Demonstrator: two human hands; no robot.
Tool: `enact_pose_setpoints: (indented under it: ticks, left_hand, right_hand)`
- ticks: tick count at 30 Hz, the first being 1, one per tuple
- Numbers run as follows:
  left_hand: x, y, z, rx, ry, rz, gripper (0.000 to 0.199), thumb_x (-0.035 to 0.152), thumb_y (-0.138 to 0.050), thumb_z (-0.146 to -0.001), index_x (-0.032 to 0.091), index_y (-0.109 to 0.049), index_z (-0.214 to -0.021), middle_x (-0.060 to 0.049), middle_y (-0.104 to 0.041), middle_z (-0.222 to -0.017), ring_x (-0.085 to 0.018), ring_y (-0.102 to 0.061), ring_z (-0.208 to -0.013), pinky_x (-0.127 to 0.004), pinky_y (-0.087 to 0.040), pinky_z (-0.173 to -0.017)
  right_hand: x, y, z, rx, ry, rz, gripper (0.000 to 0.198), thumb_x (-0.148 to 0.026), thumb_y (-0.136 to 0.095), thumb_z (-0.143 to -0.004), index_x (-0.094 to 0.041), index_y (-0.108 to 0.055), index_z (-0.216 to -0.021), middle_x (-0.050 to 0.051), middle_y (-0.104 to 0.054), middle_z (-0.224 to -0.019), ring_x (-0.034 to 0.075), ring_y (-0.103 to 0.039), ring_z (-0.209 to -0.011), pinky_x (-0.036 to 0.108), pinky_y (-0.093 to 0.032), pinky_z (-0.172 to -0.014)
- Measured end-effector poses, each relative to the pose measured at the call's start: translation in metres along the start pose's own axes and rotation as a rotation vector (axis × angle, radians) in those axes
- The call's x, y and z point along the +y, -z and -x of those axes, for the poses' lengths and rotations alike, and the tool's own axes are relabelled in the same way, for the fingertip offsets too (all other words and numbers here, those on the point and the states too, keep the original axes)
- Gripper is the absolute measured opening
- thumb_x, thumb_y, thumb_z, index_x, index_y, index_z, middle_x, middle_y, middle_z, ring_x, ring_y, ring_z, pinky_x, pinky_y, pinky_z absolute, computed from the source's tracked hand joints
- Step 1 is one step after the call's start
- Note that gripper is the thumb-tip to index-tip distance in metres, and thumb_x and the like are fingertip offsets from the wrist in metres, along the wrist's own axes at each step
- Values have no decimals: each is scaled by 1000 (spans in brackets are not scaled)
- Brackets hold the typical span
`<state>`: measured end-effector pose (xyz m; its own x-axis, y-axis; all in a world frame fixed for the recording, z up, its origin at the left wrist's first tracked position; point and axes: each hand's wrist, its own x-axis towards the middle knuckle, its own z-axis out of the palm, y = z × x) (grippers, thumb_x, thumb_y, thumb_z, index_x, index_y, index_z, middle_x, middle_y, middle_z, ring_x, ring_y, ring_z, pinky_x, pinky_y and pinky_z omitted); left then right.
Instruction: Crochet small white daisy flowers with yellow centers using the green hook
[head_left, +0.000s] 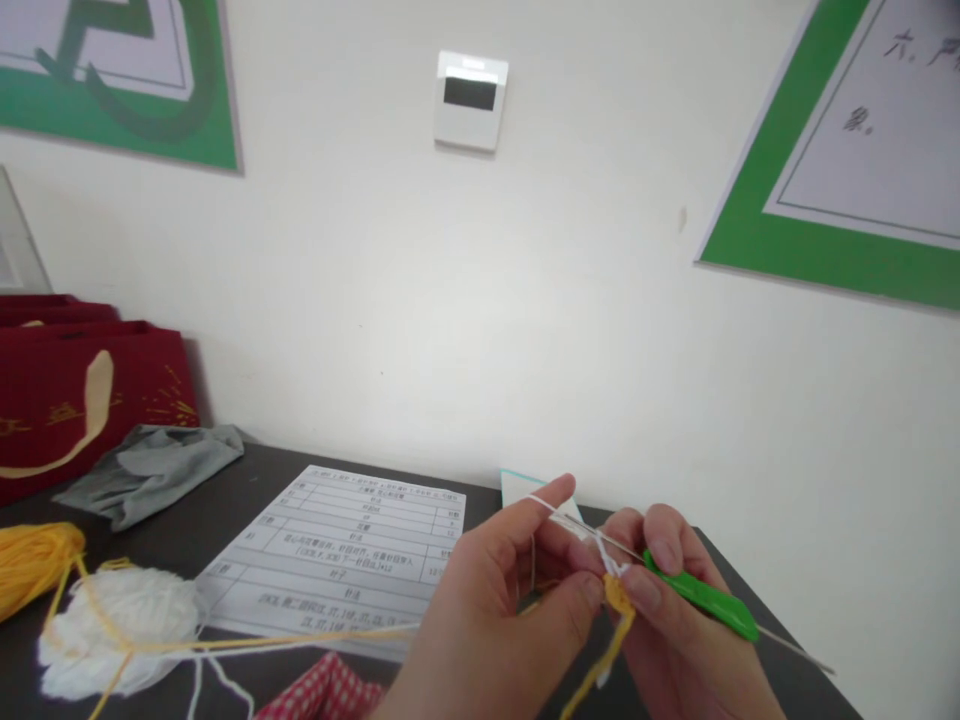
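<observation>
Printed sheet point(262, 560): Chinese text in ruled rows, column heads 针法 and 针数, title 叶子, number 12; finer lines too blurred to read surely. Right wall poster point(862, 165): 六 in upper line, next character cut by picture edge, 象 below. Left wall poster point(135, 135): partial green symbol. Red bag point(142, 375): gold characters, unclear.

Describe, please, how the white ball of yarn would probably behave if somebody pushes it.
The white ball would probably squash slightly, since its winding looks soft and fluffy. Being roundish, it may roll or wobble. Yellow strands cross over it, so they could drag along or tangle.
</observation>
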<state>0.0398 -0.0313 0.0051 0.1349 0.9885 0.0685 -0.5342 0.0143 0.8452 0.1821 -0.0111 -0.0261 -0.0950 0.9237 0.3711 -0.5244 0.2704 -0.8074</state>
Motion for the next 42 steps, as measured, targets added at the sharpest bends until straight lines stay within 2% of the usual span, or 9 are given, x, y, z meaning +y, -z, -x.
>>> enact_pose_setpoints:
  ticks: [7, 14, 19, 24, 31, 35, 37, 39, 42]
  left_hand:
    - [3, -2, 3, 22, -27, -118, 51, 14, -74, -70, 16, -71, -121, 3, -63, -72, -12, -58, -68, -26, -46, -70]
    - [7, 0, 3, -7, -28, -320, 61, 17, -69, -71, 18, -66, -132, 2, -64, -73, -15, -58, -68, -28, -46, -69]
    - [5, 5, 2, -66, -34, -375, 64, 17, -66, -74, 19, -60, -138, 2, -62, -75, -15, -58, -70, -29, -46, -72]
    - [4, 4, 3, -137, -48, -269, 55, 16, -65, -77, 17, -64, -132, 2, -62, -79, -14, -58, -75, -29, -46, -84]
    - [3, -1, 5, -69, 10, -129, 60, 17, -76, -70, 16, -64, -129, 4, -62, -76, -13, -58, -74, -30, -45, -79]
    - [5, 0, 4, -121, 66, -128, 51, 19, -77, -69, 14, -68, -119, 5, -61, -73, -12, -58, -71, -29, -42, -75]
    - [5, 1, 3, -146, 109, -143, 67, 18, -77, -68, 14, -59, -132, 6, -62, -74, -11, -58, -71, -29, -43, -75]
    - [3, 1, 1, -185, 174, -174, 81, 16, -77, -67, 14, -47, -142, 7, -62, -73, -11, -58, -71, -28, -45, -77]
    - [1, 2, -1, -251, 245, -266, 56, 16, -73, -66, 15, -60, -121, 7, -59, -72, -11, -56, -70, -26, -44, -73]
  right_hand:
    - [3, 4, 1, 8, 133, 90, 23, -20, -80, -79, -28, -59, -75, -4, -62, -74, 16, -61, -68, 31, -52, -65]
    - [4, -2, 6, 113, 165, 164, 29, -25, -83, -77, -29, -55, -73, -5, -62, -74, 14, -57, -68, 27, -49, -63]
    - [6, -4, 8, 102, 173, 161, 30, -28, -84, -76, -28, -54, -73, -6, -61, -73, 15, -57, -67, 28, -48, -62]
    - [6, -7, 9, 150, 209, 118, 31, -24, -86, -75, -27, -55, -72, -6, -62, -73, 13, -56, -67, 26, -48, -62]
    - [8, -9, 13, 164, 214, 108, 28, -22, -85, -76, -29, -58, -73, -5, -63, -77, 16, -58, -73, 32, -52, -70]
    - [3, -5, 8, -15, 159, 29, 18, -28, -79, -79, -28, -62, -74, -4, -60, -75, 16, -59, -71, 32, -51, -66]
    - [-1, -5, 5, -111, 86, -26, 18, -39, -71, -85, -26, -64, -74, -2, -59, -72, 16, -57, -67, 33, -51, -63]
    - [-5, -7, 1, -97, -29, -116, 35, -48, -58, -93, -24, -64, -68, -2, -53, -62, 15, -50, -59, 32, -48, -60]
    - [-12, -6, -4, -55, -225, -212, 51, -51, -47, -97, -23, -59, -56, -4, -37, -47, 14, -33, -48, 29, -40, -52]
